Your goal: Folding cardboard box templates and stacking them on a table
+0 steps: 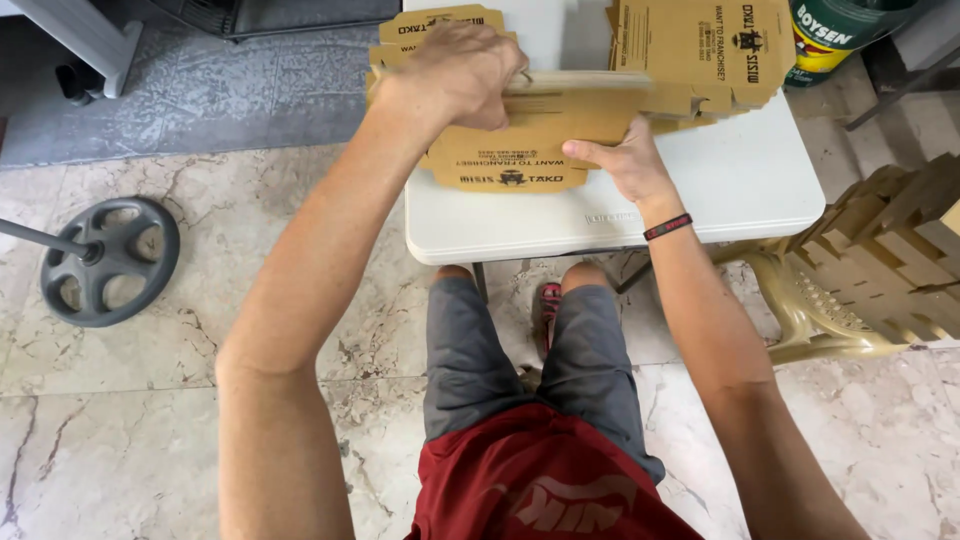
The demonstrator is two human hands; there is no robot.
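Matt brown cardboard box on a smooth white plastic table; polished, veined marble floor.

Cardboard box on table, stack behind.
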